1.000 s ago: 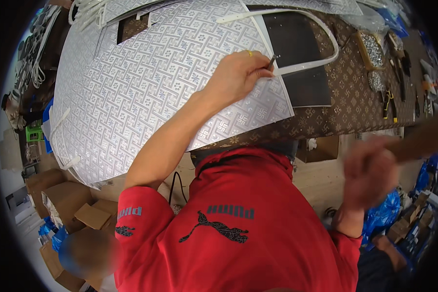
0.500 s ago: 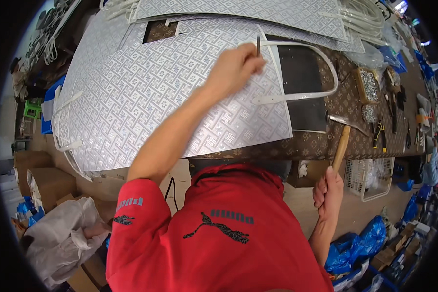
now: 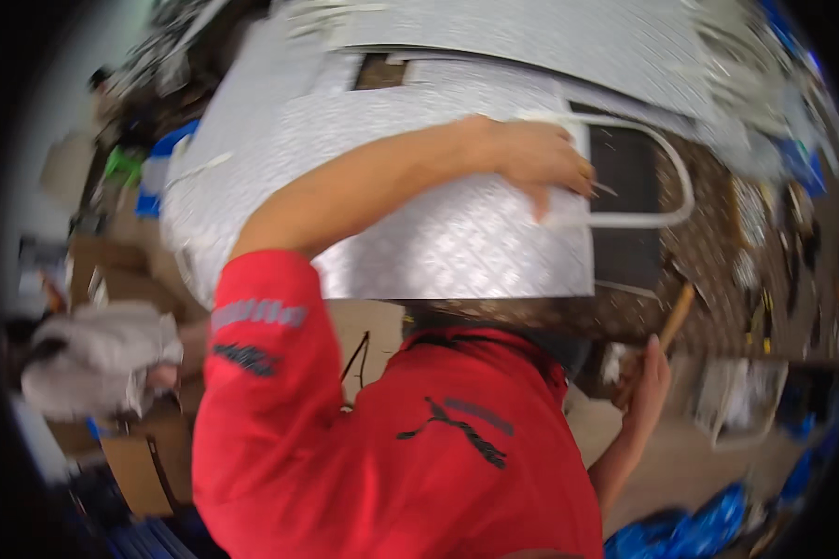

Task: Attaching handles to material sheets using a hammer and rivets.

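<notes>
A large silver-white patterned panel (image 3: 494, 256) lies across the table. A white strap handle (image 3: 688, 182), bent in a loop, reaches past its right edge over a dark board (image 3: 625, 247). My left hand (image 3: 541, 163) is over the panel's right edge, between the two ends of the handle, its fingers curled and blurred. A thin metal rod (image 3: 605, 188) juts from its fingertips. Low on the right, at the table's front edge, my right hand (image 3: 648, 382) is closed round the wooden handle of a hammer (image 3: 679, 317). The hammer's head is smeared by motion.
More patterned panels (image 3: 531, 33) are stacked at the back, with coiled white straps (image 3: 736, 56) at the far right. A brown patterned cloth (image 3: 713, 242) covers the table. A white plastic basket (image 3: 738, 401) stands below the table's right side.
My left hand has moved right to the panel's edge, and the rod has tipped from upright to slanting. My right hand still holds the hammer, lower against the table. The whole view has shifted and blurred.
</notes>
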`<state>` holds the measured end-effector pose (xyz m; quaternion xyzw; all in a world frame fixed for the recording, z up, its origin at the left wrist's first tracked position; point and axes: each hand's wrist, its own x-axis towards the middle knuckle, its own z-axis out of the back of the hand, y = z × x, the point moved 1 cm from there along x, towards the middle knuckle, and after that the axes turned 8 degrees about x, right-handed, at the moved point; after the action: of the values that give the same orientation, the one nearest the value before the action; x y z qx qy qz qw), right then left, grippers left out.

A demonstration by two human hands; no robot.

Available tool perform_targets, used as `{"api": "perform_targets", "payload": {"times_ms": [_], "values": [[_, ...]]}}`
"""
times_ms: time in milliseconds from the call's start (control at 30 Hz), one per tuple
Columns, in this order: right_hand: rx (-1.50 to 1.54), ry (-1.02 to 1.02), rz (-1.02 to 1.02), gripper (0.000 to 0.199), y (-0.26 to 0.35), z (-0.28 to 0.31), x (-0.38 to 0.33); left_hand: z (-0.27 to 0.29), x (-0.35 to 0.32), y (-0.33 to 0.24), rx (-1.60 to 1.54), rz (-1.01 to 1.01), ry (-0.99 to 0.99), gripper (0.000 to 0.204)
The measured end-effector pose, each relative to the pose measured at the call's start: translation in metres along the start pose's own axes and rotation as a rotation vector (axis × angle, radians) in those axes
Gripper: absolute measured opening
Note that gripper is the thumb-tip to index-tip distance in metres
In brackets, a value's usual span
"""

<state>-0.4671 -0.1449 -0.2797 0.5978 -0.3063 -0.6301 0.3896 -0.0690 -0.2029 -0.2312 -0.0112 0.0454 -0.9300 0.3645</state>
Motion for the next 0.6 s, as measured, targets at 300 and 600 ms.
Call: {"api": "perform_targets", "payload": {"times_ms": [300,600], "values": [[-0.479,-0.227,0.736,0.032,0.028,0.01,-0.014,0.094,0.025,0.032,0.158,0.198,-0.07,0.033],[-0.533,0.745,0.499,0.035,0.041,-0.103,-0.056,0.249,0.032,0.081,-0.384,0.833,-0.576,0.051]]}}
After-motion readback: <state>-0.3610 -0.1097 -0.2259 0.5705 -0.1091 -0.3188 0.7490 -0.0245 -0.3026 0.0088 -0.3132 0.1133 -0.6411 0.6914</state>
